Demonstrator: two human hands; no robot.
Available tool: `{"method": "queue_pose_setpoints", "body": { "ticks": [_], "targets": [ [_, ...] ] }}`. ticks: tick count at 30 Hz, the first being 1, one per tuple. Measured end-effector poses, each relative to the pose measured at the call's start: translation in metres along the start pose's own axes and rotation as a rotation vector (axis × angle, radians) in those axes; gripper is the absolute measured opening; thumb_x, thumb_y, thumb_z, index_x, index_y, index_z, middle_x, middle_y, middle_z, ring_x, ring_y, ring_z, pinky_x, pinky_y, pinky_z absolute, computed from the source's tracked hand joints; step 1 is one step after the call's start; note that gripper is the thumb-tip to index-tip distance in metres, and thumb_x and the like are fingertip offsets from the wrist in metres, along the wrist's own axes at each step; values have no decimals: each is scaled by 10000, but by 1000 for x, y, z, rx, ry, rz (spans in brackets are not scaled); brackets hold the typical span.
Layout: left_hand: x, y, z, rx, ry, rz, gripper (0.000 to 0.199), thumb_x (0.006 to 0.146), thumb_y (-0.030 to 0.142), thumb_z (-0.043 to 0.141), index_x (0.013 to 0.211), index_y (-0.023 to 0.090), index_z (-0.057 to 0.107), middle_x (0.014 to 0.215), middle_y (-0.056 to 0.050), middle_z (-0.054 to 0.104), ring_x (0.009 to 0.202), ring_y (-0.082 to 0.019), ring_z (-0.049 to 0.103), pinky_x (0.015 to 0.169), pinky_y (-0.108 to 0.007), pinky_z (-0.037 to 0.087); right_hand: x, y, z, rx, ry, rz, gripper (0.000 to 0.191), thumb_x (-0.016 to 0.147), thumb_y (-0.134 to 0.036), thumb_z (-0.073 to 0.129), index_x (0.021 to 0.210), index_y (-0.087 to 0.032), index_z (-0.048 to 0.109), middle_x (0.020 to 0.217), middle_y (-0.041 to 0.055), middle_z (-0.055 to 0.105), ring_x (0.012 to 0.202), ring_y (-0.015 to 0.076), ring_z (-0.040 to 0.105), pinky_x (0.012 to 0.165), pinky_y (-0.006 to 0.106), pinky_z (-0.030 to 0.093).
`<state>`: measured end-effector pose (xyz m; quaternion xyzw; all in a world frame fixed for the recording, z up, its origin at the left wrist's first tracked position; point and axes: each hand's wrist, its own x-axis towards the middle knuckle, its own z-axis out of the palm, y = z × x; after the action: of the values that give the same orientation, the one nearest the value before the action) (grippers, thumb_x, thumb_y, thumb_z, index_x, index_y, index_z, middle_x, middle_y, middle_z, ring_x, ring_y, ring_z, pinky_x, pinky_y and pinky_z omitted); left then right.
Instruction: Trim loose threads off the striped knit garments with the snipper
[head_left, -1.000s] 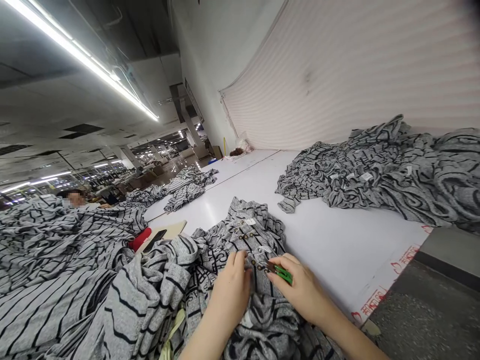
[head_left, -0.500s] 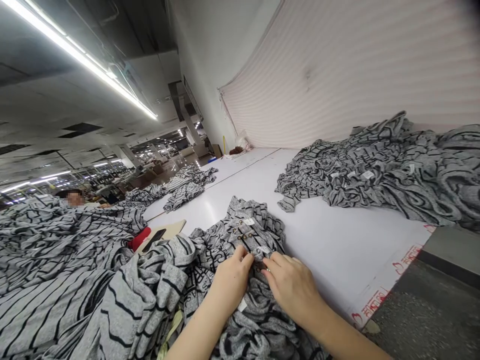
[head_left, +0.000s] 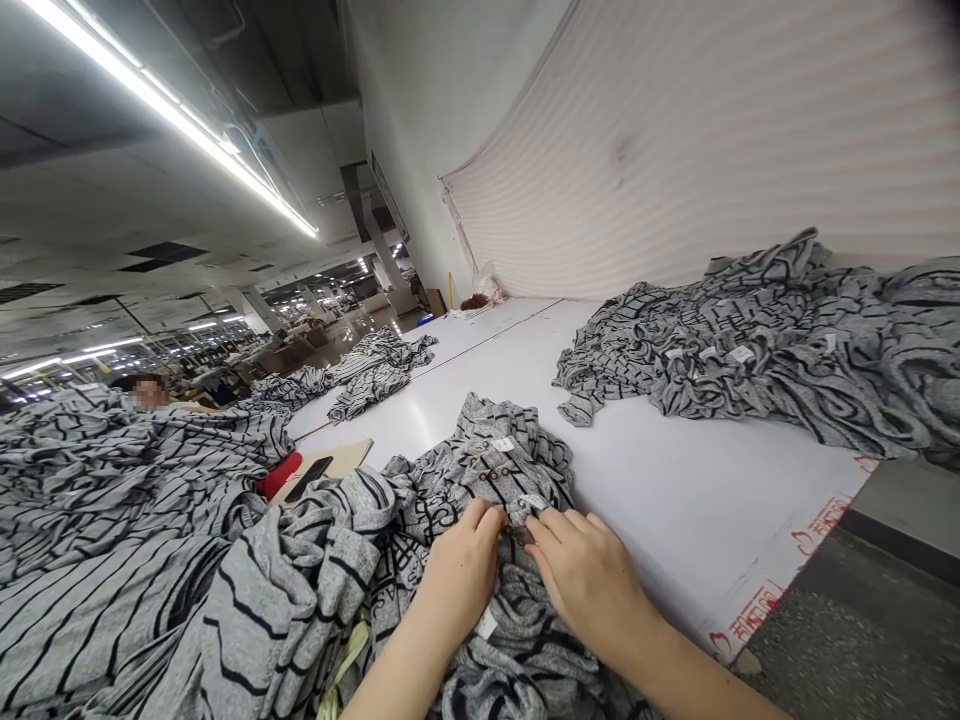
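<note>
A grey garment with black stripes (head_left: 517, 420) lies bunched in front of me, with several small brown buttons (head_left: 491, 474) and a white label (head_left: 501, 444) on it. My left hand (head_left: 466, 555) is closed, thumb and fingers pinching the fabric just below the buttons. Close beside it, my right hand (head_left: 585, 565) is also closed on the same garment, the fingertips curled into a fold. The fingertips and the bit of cloth between them are partly hidden. Below my left hand a white tag (head_left: 486, 624) shows on the cloth.
Striped garments are heaped at the left (head_left: 112, 560) and on the right of the white table (head_left: 637, 500). A dark phone (head_left: 309, 478) lies on a tan pad (head_left: 352, 456) beside a red item (head_left: 278, 476). A person (head_left: 146, 392) is behind the left heap.
My hands stay on the garment with nearly the same pinch. They sit slightly lower in the view, and the fingers have shifted a little on the fold.
</note>
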<state>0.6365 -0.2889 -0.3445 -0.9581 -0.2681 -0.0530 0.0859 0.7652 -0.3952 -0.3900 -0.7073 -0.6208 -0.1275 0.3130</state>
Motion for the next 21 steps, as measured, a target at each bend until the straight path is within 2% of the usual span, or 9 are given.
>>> {"method": "queue_pose_setpoints", "body": {
  "ticks": [8,14,17,21],
  "targets": [
    [-4,2,1,-21,13,-16,269,883,32,341,1013,219,484,1010,-30,586,773,-171,623,593,-250,444,2,-4,3,-75,80,-28,159,864,-124,592,1010,-170,637,806,38,641,699,204,522,633,355,288],
    [-1,1,1,-16,12,4,376,896,72,359,1206,265,446,1097,-25,572,694,-149,621,527,-238,425,-1,-2,8,-84,148,-30,155,829,-127,635,976,-174,642,768,18,631,678,200,518,614,351,275],
    [1,1,1,2,3,4,248,919,124,365,1060,241,531,1056,-21,578,692,-146,618,539,-236,434,0,-2,8,-90,146,-36,152,832,-126,635,977,-172,641,772,22,634,682,203,522,617,352,275],
    [3,1,1,26,4,-6,198,920,131,386,962,225,555,997,-15,590,721,-155,628,541,-234,438,0,-2,11,-99,147,-43,150,830,-124,643,972,-172,642,769,22,638,676,202,522,620,353,276]
  ]
}}
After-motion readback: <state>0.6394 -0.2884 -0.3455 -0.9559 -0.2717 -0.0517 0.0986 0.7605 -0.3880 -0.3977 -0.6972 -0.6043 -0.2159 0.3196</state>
